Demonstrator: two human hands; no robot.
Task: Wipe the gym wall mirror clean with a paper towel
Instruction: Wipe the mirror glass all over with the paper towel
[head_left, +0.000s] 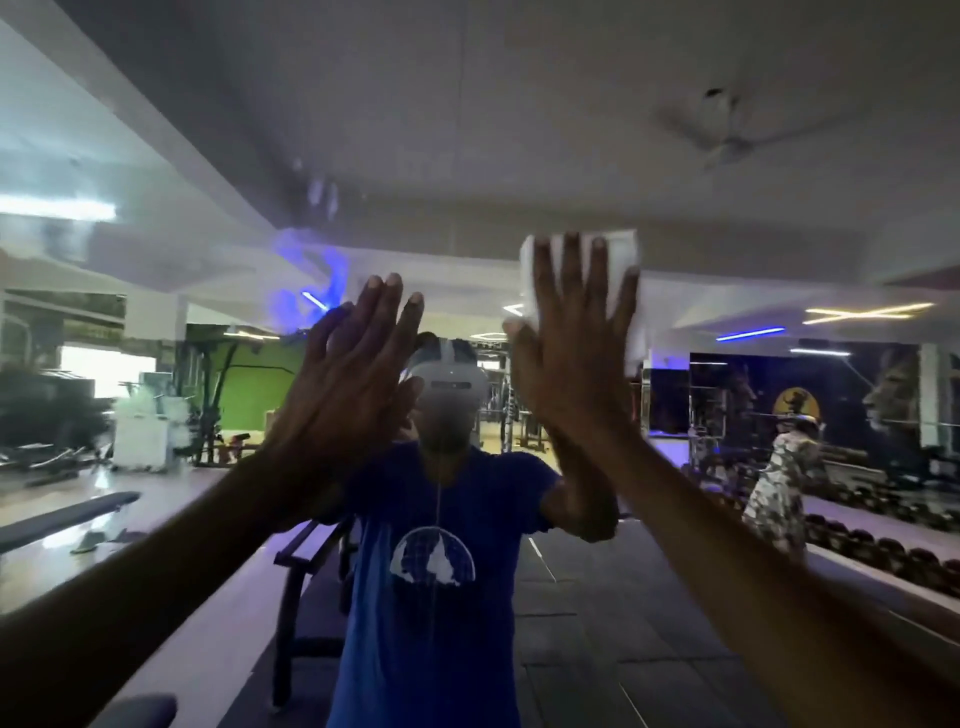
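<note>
We press the towel (582, 270) flat on the mirror (467, 156) under our right hand (576, 353), fingers straight and spread so the whole sheet rubs the glass; our left hand (353, 374), open and holding nothing, rests flat just beside it, likely bracing us

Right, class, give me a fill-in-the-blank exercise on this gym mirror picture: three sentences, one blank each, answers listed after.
1. The paper towel is pressed flat against the mirror under the ____ hand.
2. The left hand has its fingers straight and holds ____.
3. The person's reflection wears a ____ T-shirt.

Missing words: right; nothing; blue
</note>
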